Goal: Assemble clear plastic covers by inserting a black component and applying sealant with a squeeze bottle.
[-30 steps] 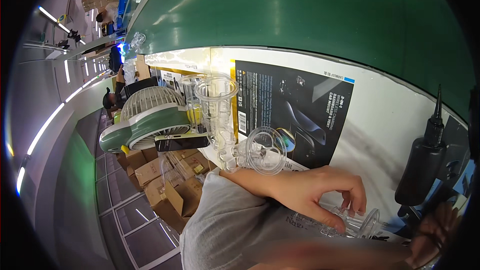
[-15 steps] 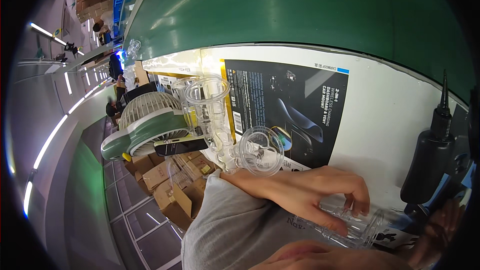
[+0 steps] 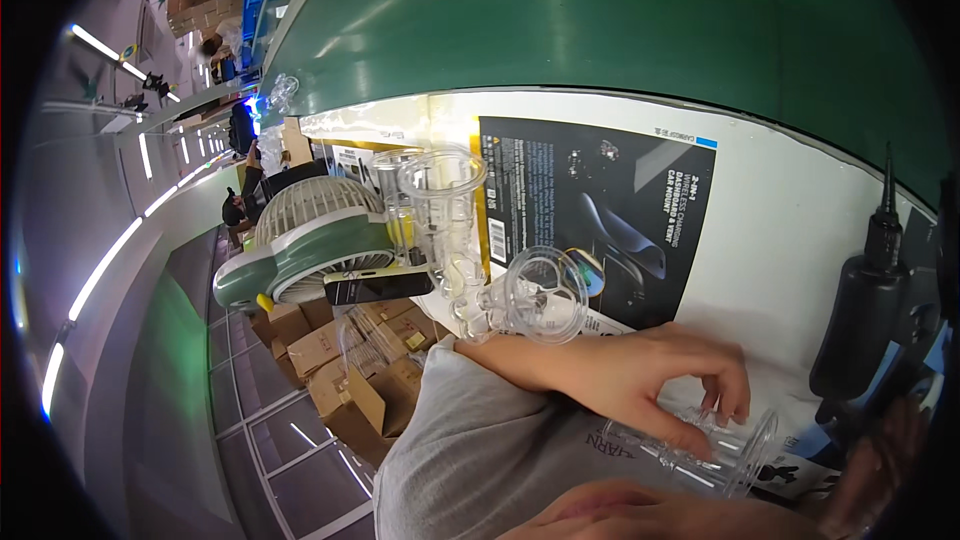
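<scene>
My left hand [image 3: 650,380] reaches in from the lower middle, its fingers and thumb curled around a clear plastic cup [image 3: 738,460]. The cup lies tilted close to my body, its wide rim turned to the right. At the dim right edge is my right hand [image 3: 885,470], blurred, so its fingers are unclear. Beside my left forearm another clear plastic cup [image 3: 548,295] lies with its round mouth facing up. Further left, more clear plastic cups [image 3: 440,190] stand close together. A black bottle with a thin needle tip [image 3: 858,325] is at the right.
A green and white fan [image 3: 310,240] stands at the left, with a phone [image 3: 380,285] against it. Printed dark sheets [image 3: 600,210] cover part of the white worktop [image 3: 750,260]. Beyond runs a green belt [image 3: 600,20]. Cardboard boxes [image 3: 350,380] sit below the table; people work far left.
The whole view has shifted slightly, so the things on the table appear further right. My left hand keeps its hold on the cup, which has turned a little.
</scene>
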Motion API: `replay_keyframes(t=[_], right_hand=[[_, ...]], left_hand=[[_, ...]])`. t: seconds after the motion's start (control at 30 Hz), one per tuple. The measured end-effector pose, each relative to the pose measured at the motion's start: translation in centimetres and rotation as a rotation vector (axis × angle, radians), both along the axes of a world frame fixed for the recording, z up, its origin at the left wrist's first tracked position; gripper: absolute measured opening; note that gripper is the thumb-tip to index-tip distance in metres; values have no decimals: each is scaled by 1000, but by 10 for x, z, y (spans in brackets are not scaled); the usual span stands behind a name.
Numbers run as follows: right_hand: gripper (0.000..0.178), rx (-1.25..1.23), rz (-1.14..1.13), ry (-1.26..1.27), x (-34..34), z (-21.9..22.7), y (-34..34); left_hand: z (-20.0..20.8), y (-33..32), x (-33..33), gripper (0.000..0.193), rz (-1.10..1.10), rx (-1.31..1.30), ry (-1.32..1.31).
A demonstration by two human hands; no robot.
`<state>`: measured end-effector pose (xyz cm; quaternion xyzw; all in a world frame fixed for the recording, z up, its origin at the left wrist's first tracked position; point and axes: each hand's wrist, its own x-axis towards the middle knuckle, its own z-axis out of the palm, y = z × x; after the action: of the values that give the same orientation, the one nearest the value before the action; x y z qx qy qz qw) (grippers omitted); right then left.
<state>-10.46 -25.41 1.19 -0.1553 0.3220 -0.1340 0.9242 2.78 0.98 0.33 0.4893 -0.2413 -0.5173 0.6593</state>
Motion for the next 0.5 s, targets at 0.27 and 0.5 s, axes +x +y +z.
replay_keyframes(t=[0.27, 0.5], right_hand=[[31, -191, 13, -184, -33, -10, -17], [43, -502, 43, -212, -25, -8, 3]], left_hand=[[3, -6, -9, 22, -28, -46, 285], [-13, -3, -10, 17, -25, -78, 137]])
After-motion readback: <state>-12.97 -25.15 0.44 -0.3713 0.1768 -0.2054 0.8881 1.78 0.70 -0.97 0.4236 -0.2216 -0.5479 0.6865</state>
